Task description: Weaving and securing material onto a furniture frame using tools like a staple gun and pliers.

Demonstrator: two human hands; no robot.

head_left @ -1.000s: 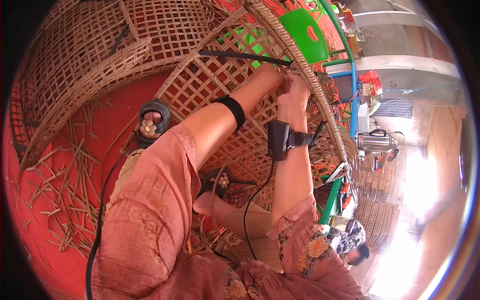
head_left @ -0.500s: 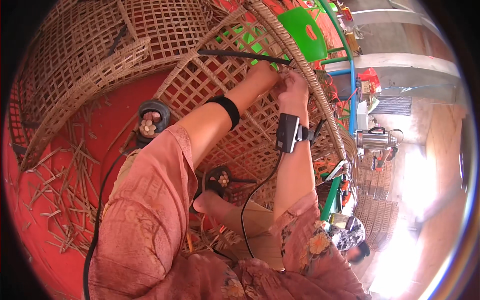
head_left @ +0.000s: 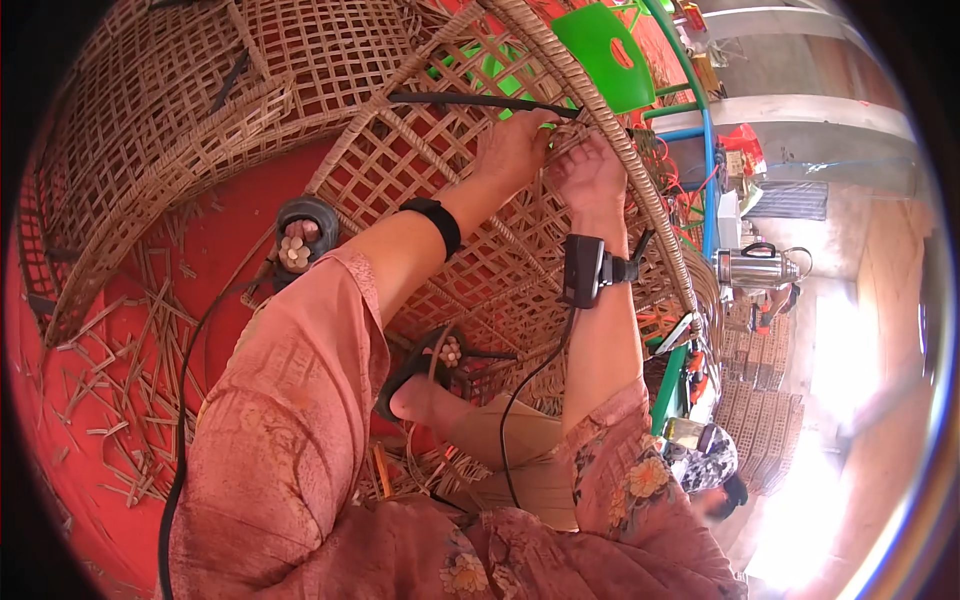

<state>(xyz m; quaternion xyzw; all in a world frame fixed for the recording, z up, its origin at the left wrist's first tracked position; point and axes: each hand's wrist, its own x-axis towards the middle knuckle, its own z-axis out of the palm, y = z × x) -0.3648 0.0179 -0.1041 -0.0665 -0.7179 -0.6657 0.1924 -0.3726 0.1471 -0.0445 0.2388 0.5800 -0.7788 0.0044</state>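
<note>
Flat brown strips cross in an open lattice; the thick, ridged rim (head_left: pixel 645 190) curves past a slim black rod (head_left: pixel 470 100). This woven wicker frame (head_left: pixel 510 240) lies beneath your hands. Your left hand (head_left: pixel 515 150) curls inward, grip unclear; your right hand (head_left: pixel 590 175) sits loosely spread beside it, palm showing.

Head-worn fisheye view (dark-rimmed), looking down, left hand (head_left: pixel 512 150) and right hand (head_left: pixel 592 178) near
</note>
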